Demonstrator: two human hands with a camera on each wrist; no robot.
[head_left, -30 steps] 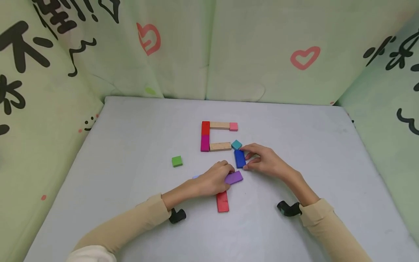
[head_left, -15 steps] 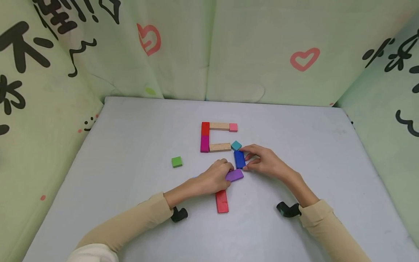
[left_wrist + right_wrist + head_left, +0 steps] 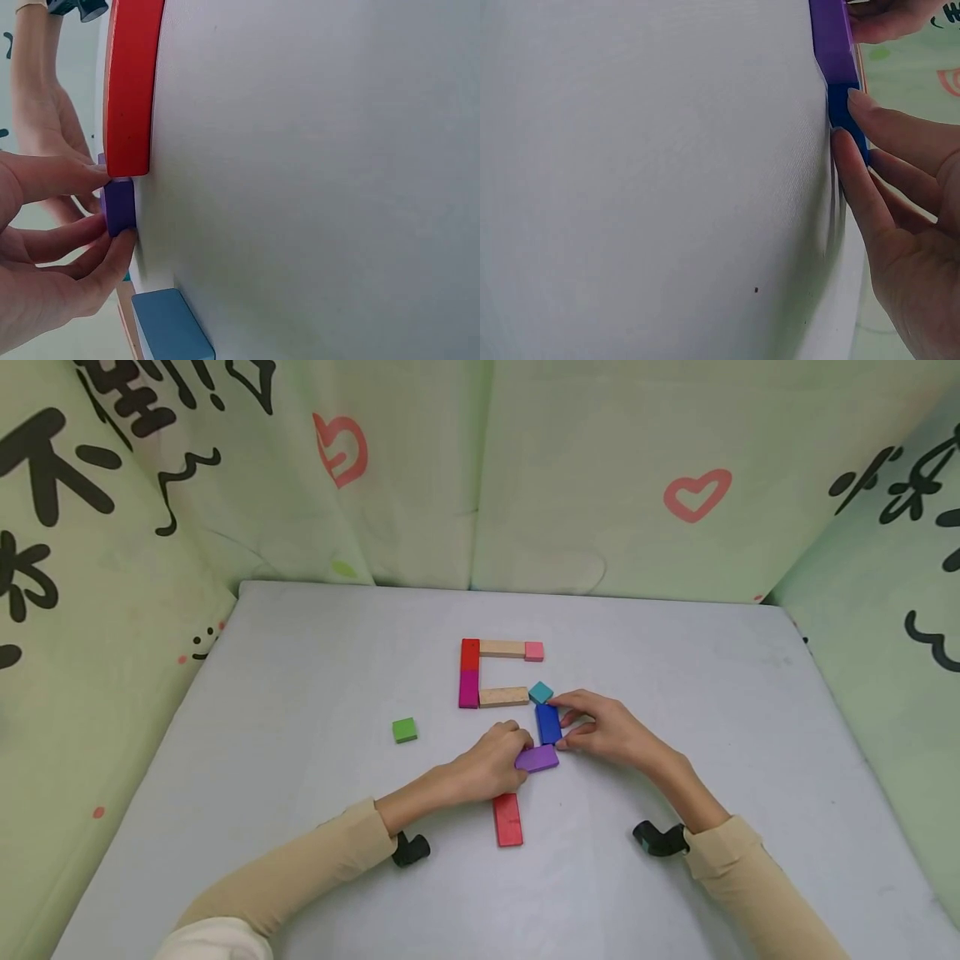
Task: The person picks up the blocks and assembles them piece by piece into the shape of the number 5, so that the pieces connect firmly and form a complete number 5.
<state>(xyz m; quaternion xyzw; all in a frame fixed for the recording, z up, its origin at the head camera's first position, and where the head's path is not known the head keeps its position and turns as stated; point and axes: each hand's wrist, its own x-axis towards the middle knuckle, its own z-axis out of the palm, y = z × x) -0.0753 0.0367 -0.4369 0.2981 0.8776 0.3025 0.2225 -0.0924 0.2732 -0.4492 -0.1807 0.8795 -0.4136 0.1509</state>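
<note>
My left hand (image 3: 487,766) pinches a purple block (image 3: 537,758) by its left end, thumb on the near side and fingers on the far side. Its right part lies at the near end of a blue block (image 3: 548,724). My right hand (image 3: 611,727) holds that blue block from the right, one fingertip at the far corner and the thumb at the near corner. In the right wrist view the blue block (image 3: 844,112) and purple block (image 3: 834,45) meet end to side. A teal block (image 3: 541,692), turned like a diamond, sits at the blue block's far end.
Beyond the hands, two wooden blocks (image 3: 503,697), a red block (image 3: 470,654), a magenta block (image 3: 468,689) and a pink cube (image 3: 534,651) form a C. A green block (image 3: 405,730) lies left, a red block (image 3: 507,820) nearer. The left wrist view shows a light-blue block (image 3: 172,324).
The left hand has slid the purple block slightly away from the person and turned it straighter, up against the blue block's near end. The right hand has stayed almost still.
</note>
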